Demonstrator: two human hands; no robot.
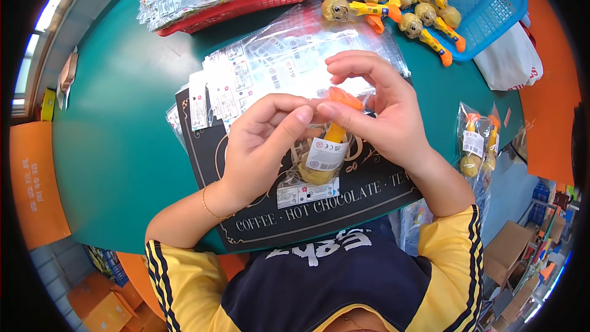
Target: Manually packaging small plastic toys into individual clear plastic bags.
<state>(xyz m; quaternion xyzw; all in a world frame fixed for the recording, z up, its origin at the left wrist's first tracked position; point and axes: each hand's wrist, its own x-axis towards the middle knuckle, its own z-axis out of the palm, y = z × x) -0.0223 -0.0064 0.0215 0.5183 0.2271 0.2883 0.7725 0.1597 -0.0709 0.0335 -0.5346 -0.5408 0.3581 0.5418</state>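
A: What are the person's hands doing?

B: Both are raised over a black placemat (258,209) on the green table (117,147). The left hand (258,144) and the right hand (384,114) meet at the top of a clear plastic bag (319,160) holding a yellow and orange toy (329,147). The left thumb and forefinger pinch the bag's upper edge; the right thumb and forefinger pinch it just beside them, with the other right fingers curled above.

A: Where does the bag sit?

B: It hangs between the hands, in the middle of the scene, its lower end over the mat. Whether it touches the mat is hard to tell from this angle.

A: And around it?

B: A spread of empty clear bags (276,61) lies just beyond the hands. At the far right a blue basket (491,0) holds loose toys (399,6) of the same kind, some spilling onto the table. At the far left a red basket (246,3) holds more flat bags. To the right, near the table's edge, two already bagged toys (478,141) lie side by side.
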